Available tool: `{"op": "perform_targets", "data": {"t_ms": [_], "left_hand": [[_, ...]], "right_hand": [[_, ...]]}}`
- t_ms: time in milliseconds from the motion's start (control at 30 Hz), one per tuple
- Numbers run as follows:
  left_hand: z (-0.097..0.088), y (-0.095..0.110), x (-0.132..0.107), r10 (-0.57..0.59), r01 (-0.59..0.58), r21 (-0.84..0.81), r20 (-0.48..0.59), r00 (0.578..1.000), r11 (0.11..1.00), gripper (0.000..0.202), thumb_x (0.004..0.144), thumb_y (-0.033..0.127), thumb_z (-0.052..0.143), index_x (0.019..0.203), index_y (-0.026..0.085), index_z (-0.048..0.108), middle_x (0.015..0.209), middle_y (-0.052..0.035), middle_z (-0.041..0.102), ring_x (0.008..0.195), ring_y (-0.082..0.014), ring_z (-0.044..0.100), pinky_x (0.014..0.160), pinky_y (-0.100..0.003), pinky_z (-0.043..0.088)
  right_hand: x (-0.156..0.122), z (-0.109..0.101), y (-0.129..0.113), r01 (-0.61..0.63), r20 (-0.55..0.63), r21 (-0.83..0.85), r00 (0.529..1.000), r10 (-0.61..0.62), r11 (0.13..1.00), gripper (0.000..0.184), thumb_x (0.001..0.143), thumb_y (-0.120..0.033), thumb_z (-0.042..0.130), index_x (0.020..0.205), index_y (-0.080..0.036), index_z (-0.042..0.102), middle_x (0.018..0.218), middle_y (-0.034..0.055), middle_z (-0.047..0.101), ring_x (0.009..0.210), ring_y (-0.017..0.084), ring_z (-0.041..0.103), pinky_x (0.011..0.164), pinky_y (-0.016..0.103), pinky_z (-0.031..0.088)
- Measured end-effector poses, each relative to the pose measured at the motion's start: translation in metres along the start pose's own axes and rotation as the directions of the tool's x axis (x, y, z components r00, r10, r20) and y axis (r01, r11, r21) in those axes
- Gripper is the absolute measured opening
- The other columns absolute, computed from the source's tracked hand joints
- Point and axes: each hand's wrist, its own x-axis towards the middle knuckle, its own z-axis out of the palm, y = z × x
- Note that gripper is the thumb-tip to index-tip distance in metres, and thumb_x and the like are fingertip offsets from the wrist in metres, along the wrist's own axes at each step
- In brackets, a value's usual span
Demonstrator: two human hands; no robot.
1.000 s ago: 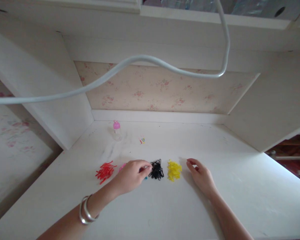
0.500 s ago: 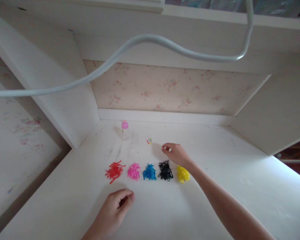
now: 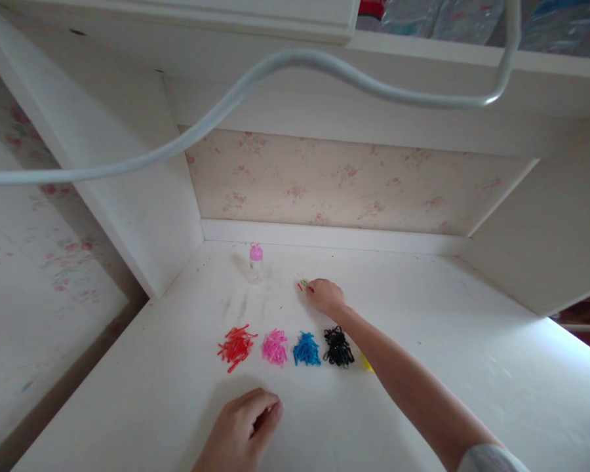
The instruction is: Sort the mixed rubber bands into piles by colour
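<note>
My right hand (image 3: pixel 325 296) reaches over the table, its fingers pinched at a small cluster of mixed-colour rubber bands (image 3: pixel 302 284). A dark sliver shows at the fingertips; what it is I cannot make out. Nearer me, my left hand (image 3: pixel 250 423) rests on its side, fingers curled to the thumb with nothing visible in them. Between the hands lie piles of small rubber bands in a row: red (image 3: pixel 236 347), pink (image 3: pixel 275 347), blue (image 3: pixel 307 349), black (image 3: pixel 338 347) and yellow (image 3: pixel 367 363). My right forearm covers most of the yellow pile.
A small clear bottle with a pink top (image 3: pixel 256 263) stands behind the red and pink piles. A white cable (image 3: pixel 295 59) crosses the upper view. White side panels and an overhead shelf (image 3: pixel 423 121) enclose the white table (image 3: pixel 142 393).
My right hand has moved left and forward, from behind the black pile to the small mixed cluster. My left hand keeps its curled pose. The whole view has shifted slightly.
</note>
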Motion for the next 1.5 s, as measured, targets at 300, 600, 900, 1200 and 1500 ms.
{"op": "perform_targets", "data": {"t_ms": [300,600,900,1200,1500], "left_hand": [[0.004,-0.003,0.000,0.057,-0.056,0.041,-0.040,0.998,0.998,0.030,0.092,0.034,0.038,0.073,0.022,0.058,0.068,0.0002,0.060,0.062,-0.0122,0.055,0.058,-0.018,0.041],[0.005,-0.003,0.000,0.054,-0.053,0.037,-0.007,0.999,0.998,0.026,0.092,0.035,0.040,0.077,0.023,0.057,0.072,0.0004,0.062,0.067,-0.0126,0.057,0.063,-0.020,0.042],[0.009,0.003,0.004,0.023,-0.024,0.091,0.014,1.000,0.996,0.030,0.091,0.038,0.040,0.075,0.022,0.059,0.067,0.0009,0.061,0.062,-0.0124,0.055,0.060,-0.020,0.039],[-0.026,0.042,0.066,0.165,-0.176,0.272,0.062,0.984,0.946,0.032,0.091,0.033,0.039,0.073,0.019,0.061,0.069,0.0020,0.063,0.067,-0.0113,0.056,0.062,-0.020,0.039],[-0.010,0.022,0.211,0.069,-0.071,0.495,0.021,0.997,0.866,0.022,0.090,0.030,0.050,0.103,0.016,0.061,0.108,-0.0059,0.062,0.095,-0.0177,0.059,0.084,-0.037,0.047]], "right_hand": [[-0.027,-0.014,0.028,0.040,-0.113,0.064,0.993,-0.032,0.997,0.033,0.086,-0.035,0.039,0.088,-0.024,0.071,0.096,0.0061,0.070,0.087,0.021,0.062,0.070,0.027,0.041],[-0.103,-0.028,0.098,0.013,-0.231,0.236,0.972,0.043,0.972,0.035,0.084,-0.038,0.040,0.088,-0.024,0.071,0.086,0.0018,0.071,0.078,0.018,0.062,0.071,0.025,0.044],[-0.150,-0.009,0.132,0.009,-0.238,0.362,0.968,0.083,0.932,0.037,0.083,-0.045,0.041,0.083,-0.026,0.073,0.074,0.0018,0.068,0.065,0.017,0.058,0.063,0.027,0.043],[-0.149,0.011,0.155,-0.132,-0.255,0.643,0.891,0.375,0.754,0.041,0.079,-0.052,0.047,0.088,-0.021,0.071,0.093,0.0049,0.071,0.085,0.021,0.062,0.078,0.031,0.045],[-0.153,0.014,0.156,-0.103,-0.256,0.661,0.900,0.353,0.743,0.041,0.080,-0.053,0.045,0.084,-0.021,0.071,0.088,0.0047,0.071,0.082,0.020,0.062,0.074,0.029,0.045]]}}
